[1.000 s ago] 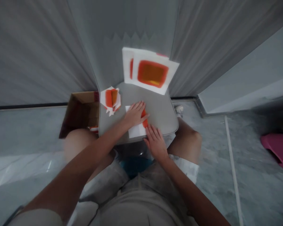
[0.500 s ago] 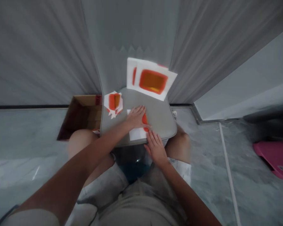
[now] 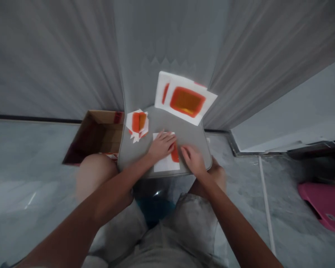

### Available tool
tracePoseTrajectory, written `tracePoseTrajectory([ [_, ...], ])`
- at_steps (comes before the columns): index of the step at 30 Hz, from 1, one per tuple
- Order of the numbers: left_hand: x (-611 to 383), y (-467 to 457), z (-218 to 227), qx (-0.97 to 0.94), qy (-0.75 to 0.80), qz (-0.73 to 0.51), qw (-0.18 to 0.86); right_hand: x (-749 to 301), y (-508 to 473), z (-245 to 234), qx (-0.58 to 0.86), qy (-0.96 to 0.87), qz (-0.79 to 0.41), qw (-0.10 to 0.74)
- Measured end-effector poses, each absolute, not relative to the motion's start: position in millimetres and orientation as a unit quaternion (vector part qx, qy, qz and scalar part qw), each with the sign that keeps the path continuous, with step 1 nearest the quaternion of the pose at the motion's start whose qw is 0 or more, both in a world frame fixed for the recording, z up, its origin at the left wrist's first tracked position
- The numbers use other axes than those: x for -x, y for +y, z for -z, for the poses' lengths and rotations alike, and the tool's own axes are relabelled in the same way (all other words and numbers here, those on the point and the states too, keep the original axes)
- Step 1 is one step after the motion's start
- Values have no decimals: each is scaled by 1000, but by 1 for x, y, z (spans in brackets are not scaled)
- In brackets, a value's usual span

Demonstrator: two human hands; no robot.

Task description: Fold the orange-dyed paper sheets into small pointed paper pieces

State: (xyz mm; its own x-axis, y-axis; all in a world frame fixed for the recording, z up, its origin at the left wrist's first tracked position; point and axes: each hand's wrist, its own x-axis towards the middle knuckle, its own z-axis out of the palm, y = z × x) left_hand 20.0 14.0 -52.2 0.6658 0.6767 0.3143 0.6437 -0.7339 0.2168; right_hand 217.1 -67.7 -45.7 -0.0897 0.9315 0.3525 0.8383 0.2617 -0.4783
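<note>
A folded white paper [image 3: 164, 164] with an orange-red patch along its right side lies on the grey chair seat [image 3: 153, 115] in front of me. My left hand [image 3: 162, 145] rests flat over its upper part, fingers stretched out, hiding some of the patch. Just right of the paper's edge is my right hand [image 3: 194, 160], its fingers curled in and nothing visible in them. Farther back, white sheets with an orange-red printed block [image 3: 187, 101] lean against the chair back. Left of my hands lies a folded, jagged-edged paper piece [image 3: 139, 123], also white and orange-red.
An open cardboard box [image 3: 96, 130] stands on the floor left of the chair. Grey curtains [image 3: 58, 56] hang behind. At the far right is a pink plastic object [image 3: 324, 204], past a light strip [image 3: 265, 201] on the floor.
My right hand has lifted from the paper's lower right corner, moved up and right, and curled its fingers. My left hand stays on the paper, its thumb drawn in. The view has shifted slightly.
</note>
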Motion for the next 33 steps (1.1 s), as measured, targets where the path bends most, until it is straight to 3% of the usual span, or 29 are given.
tracePoseTrajectory([
  [7, -17, 20, 56, -914, 363, -158, 87, -221, -16, 65, 574, -785, -67, 221],
  [17, -6, 24, 49, -933, 323, -107, 120, -223, -23, 68, 588, -762, -113, 247],
  [33, 2, 29, 57, -934, 290, -137, 159, -223, -29, 64, 586, -769, -95, 237],
])
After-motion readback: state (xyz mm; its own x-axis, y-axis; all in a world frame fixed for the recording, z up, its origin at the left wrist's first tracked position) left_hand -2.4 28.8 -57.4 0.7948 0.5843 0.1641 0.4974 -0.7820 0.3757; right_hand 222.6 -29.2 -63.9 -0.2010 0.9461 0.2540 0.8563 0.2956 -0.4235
